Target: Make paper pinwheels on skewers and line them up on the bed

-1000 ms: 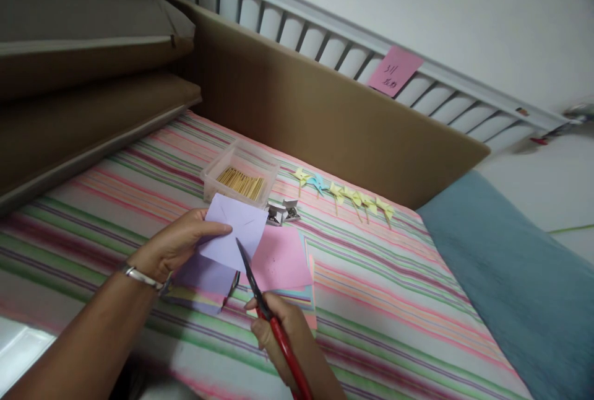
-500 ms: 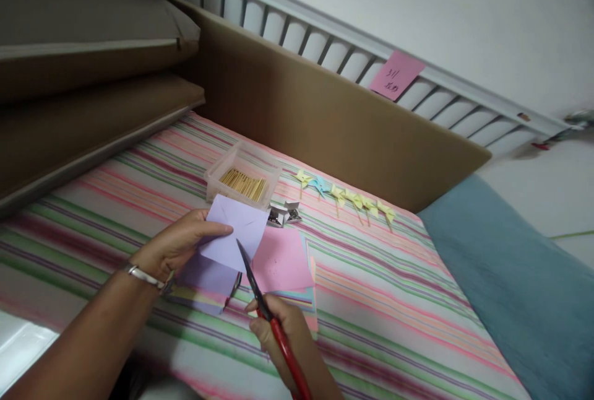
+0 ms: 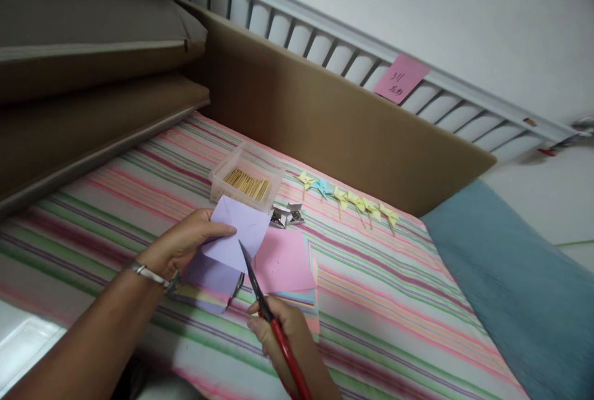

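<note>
My left hand (image 3: 185, 242) pinches a creased lilac paper square (image 3: 239, 233) and holds it above the striped cloth. My right hand (image 3: 283, 332) grips red-handled scissors (image 3: 266, 313), whose dark blades point up at the square's lower edge. Under the square lies a stack of lilac sheets (image 3: 206, 279), and beside it a stack of coloured sheets with pink on top (image 3: 283, 264). A metal bracelet is on my left wrist.
A clear plastic tub of wooden sticks (image 3: 245, 180) stands behind the paper, with two metal clips (image 3: 285, 215) beside it. A row of several small paper pinwheels (image 3: 348, 199) lies near a brown cardboard wall (image 3: 325, 115). A blue cloth (image 3: 510, 288) lies at right.
The view has drifted slightly, and the lilac square has tilted a little in my left hand. The scissors stay at its lower edge.
</note>
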A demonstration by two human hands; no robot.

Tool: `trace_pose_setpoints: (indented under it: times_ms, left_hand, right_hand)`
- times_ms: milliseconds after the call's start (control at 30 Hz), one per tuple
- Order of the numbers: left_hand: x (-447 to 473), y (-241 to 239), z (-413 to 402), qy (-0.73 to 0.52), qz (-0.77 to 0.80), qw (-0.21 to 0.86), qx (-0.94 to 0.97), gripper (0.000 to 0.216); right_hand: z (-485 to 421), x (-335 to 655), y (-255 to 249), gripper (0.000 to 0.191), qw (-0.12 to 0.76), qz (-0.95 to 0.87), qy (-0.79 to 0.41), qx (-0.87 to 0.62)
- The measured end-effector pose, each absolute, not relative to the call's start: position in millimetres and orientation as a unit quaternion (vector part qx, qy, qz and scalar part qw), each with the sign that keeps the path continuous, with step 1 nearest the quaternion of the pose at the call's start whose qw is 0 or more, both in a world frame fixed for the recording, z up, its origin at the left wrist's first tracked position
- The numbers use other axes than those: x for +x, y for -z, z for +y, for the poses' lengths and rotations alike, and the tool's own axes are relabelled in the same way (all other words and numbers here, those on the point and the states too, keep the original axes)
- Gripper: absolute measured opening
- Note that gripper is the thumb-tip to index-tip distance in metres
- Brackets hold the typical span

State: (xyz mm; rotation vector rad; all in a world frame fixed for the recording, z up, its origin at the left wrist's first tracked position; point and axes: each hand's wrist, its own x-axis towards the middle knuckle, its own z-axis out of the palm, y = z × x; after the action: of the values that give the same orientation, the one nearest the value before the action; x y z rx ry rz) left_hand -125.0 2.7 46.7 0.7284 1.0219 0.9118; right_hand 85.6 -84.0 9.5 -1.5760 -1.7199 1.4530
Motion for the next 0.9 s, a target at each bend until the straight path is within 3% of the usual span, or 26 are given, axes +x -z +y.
trace_pose_setpoints:
  times_ms: [133, 267, 500, 667, 767, 900]
  left_hand:
    - [-130, -42, 6, -0.441, 0.468, 0.698, 0.314, 0.019]
    - [-140, -40, 7, -0.445, 0.462, 0.7, 0.313, 0.02]
    - [-106, -27, -4, -0.294, 0.412, 0.753, 0.421, 0.021]
    - [-62, -12, -15, -0.192, 0.371, 0.774, 0.476, 0.012]
    - [-55, -8, -14, -0.228, 0.367, 0.776, 0.459, 0.014]
    - [-48, -10, -16, -0.358, 0.38, 0.776, 0.354, 0.017]
  right_hand:
    - [-84, 94, -17, 0.011, 0.176, -0.675, -0.455, -0.553]
    - [-87, 116, -30, 0.027, 0.169, -0.659, -0.447, -0.581]
    - [-75, 131, -13, 0.04, 0.405, -0.588, -0.455, -0.532]
    - [-70, 123, -8, 0.039, 0.443, -0.547, -0.476, -0.528]
    - [-69, 124, -11, 0.034, 0.482, -0.502, -0.484, -0.53]
    - [-66, 128, -7, 0.034, 0.597, -0.402, -0.47, -0.511]
